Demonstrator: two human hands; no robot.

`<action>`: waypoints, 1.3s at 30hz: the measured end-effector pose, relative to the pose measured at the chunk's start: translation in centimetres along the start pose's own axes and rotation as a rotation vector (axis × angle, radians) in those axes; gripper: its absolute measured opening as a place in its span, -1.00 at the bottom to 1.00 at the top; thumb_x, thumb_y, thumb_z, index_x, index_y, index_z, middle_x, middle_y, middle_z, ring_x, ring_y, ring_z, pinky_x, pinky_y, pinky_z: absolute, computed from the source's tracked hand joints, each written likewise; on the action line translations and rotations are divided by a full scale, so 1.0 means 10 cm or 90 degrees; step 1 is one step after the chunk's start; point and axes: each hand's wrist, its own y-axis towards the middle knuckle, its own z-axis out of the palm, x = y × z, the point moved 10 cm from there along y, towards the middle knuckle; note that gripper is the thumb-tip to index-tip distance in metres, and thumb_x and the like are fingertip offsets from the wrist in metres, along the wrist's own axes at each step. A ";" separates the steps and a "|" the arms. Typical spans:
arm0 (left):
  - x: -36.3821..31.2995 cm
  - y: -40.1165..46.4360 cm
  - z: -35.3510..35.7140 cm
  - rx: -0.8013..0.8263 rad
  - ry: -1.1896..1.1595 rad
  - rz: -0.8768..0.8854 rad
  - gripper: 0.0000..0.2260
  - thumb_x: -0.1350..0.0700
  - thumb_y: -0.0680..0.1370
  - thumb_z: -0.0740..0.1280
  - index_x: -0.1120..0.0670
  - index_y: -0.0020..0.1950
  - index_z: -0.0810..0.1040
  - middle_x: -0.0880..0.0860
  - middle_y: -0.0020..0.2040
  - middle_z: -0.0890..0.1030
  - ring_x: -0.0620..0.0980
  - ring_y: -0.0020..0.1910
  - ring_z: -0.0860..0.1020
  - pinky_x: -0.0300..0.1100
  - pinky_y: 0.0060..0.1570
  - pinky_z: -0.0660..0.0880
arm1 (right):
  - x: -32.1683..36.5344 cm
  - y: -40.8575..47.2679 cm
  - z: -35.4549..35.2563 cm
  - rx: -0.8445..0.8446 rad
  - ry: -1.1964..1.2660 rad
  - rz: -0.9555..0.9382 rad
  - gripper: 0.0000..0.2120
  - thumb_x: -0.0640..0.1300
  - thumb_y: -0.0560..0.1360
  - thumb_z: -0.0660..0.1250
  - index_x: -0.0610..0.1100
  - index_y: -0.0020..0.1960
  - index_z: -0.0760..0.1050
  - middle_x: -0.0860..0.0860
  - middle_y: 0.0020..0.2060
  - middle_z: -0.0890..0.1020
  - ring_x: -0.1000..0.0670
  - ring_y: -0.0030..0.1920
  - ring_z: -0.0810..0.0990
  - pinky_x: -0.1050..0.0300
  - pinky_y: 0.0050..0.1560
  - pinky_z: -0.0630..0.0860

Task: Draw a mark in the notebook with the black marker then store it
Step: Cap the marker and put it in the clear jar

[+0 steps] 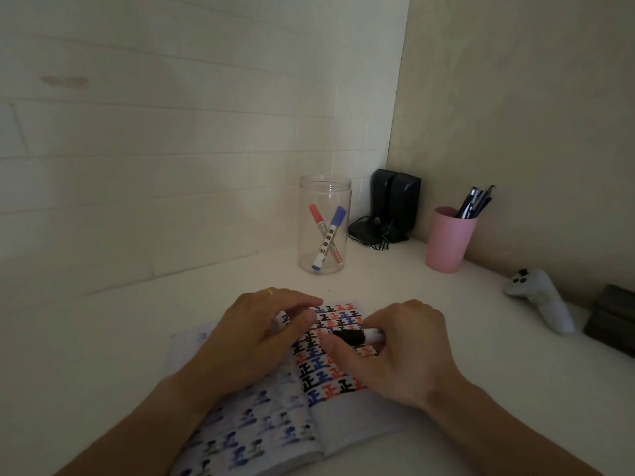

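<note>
An open notebook (319, 427) lies on the white desk, its right page filled with black, red and blue marks. My right hand (402, 355) grips the black marker (355, 336) above that page. The marker lies level, with its black end pointing left towards my left hand and its white barrel inside my fingers. My left hand (254, 338) rests on the left page with curled fingers, thumb and forefinger close together a little left of the marker's black end. Whether it pinches anything is hidden. A clear jar (324, 224) behind the notebook holds a red and a blue marker.
A pink cup (448, 243) with dark pens stands at the back right, next to black speakers (395, 204) in the corner. A white game controller (543, 298) and a dark box (615, 321) lie at the right. Walls close the desk at the back and right.
</note>
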 end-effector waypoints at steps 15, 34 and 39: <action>0.09 -0.01 0.03 0.006 0.073 -0.022 -0.64 -0.25 0.58 0.13 -0.20 0.28 0.54 -0.20 0.15 0.64 -0.24 0.10 0.54 -0.21 0.14 0.45 | -0.45 0.03 0.27 0.016 0.781 0.278 -0.73 -0.05 0.63 0.23 -0.17 0.08 0.66 -0.14 -0.30 0.57 -0.04 -0.38 0.50 0.07 -0.33 0.47; 0.29 0.05 -0.22 -0.112 0.126 -0.084 -0.72 -0.25 0.59 0.17 -0.21 0.23 0.47 -0.25 -0.01 0.61 -0.22 -0.06 0.55 -0.27 0.01 0.48 | -0.61 0.82 -0.40 -0.268 0.732 0.281 -0.76 -0.27 0.57 0.37 -0.22 0.24 0.57 -0.12 0.02 0.75 -0.02 0.07 0.74 0.09 0.18 0.63; 0.29 0.01 -0.32 -0.165 0.155 -0.066 -0.73 -0.21 0.60 0.19 -0.15 0.20 0.52 -0.20 -0.03 0.65 -0.17 -0.06 0.58 -0.19 -0.01 0.52 | -0.34 1.61 -0.61 -0.323 0.453 0.194 -0.82 -0.21 0.54 0.42 -0.16 0.14 0.59 -0.05 -0.03 0.74 0.07 -0.06 0.73 0.51 -0.10 0.52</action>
